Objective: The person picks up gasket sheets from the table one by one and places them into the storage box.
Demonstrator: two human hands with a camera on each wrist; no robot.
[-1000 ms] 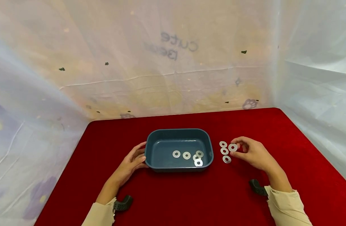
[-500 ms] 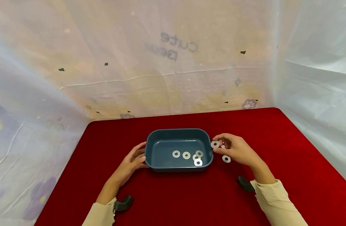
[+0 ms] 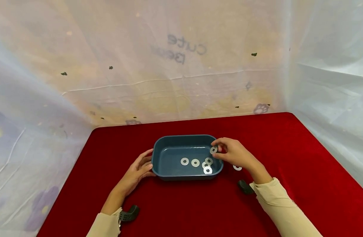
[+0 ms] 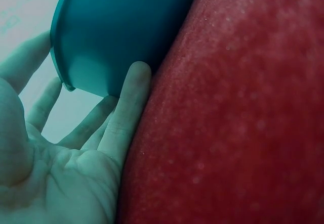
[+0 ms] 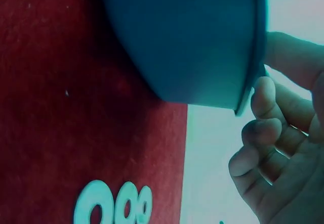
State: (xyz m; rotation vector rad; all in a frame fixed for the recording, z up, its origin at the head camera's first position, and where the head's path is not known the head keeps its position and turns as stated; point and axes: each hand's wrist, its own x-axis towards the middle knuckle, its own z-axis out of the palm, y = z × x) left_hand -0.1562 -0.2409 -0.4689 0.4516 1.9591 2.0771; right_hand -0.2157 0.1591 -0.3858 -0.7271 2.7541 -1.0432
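A blue-grey rectangular bin [image 3: 169, 166] stands upright on the red cloth. My left hand [image 3: 132, 174] rests against its left end; in the left wrist view its fairly straight fingers [image 4: 129, 92] touch the outer wall. Between thumb and fingertips, my right hand [image 3: 236, 153] pinches a flat metal washer [image 3: 211, 151] above the right end of the bin. The bin's wall [image 5: 187, 42] hides that washer in the right wrist view. Several washers [image 3: 182, 161] lie on the bin floor, a few overlapping at the right.
Right of the bin, three washers [image 5: 107, 196] lie in a row on the cloth in the right wrist view. The right hand covers most of them in the head view. Patterned, translucent sheeting [image 3: 157, 98] rises behind the red table [image 3: 181, 210].
My right hand has carried the pinched washer leftward from beside the loose row, over the bin's right rim. The left hand and the bin have stayed put.
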